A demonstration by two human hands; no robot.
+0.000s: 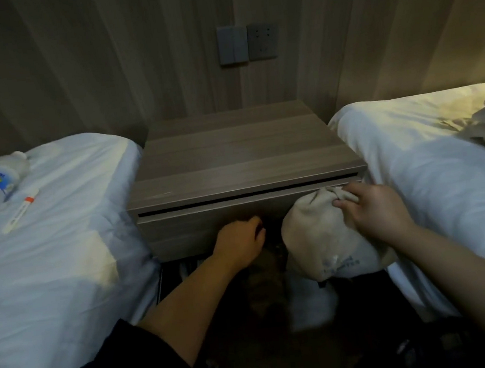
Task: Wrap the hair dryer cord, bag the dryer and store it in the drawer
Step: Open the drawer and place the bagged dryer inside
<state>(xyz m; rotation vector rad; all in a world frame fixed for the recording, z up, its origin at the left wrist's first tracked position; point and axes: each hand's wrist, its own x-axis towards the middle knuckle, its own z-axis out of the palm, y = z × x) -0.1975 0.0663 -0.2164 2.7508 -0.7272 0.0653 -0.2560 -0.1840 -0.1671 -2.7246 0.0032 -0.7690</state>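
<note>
Your right hand (371,214) grips the gathered neck of the bag (316,236). The bag is a cream cloth pouch, bulging round and full, with faint blue printing near its bottom; what it holds is hidden. You hold it in front of the right part of the drawer (186,229) in the nightstand (241,153), close against the right bed (431,177). Your left hand (238,241) lies at the drawer front with its fingers curled; I cannot tell whether it grasps anything.
</note>
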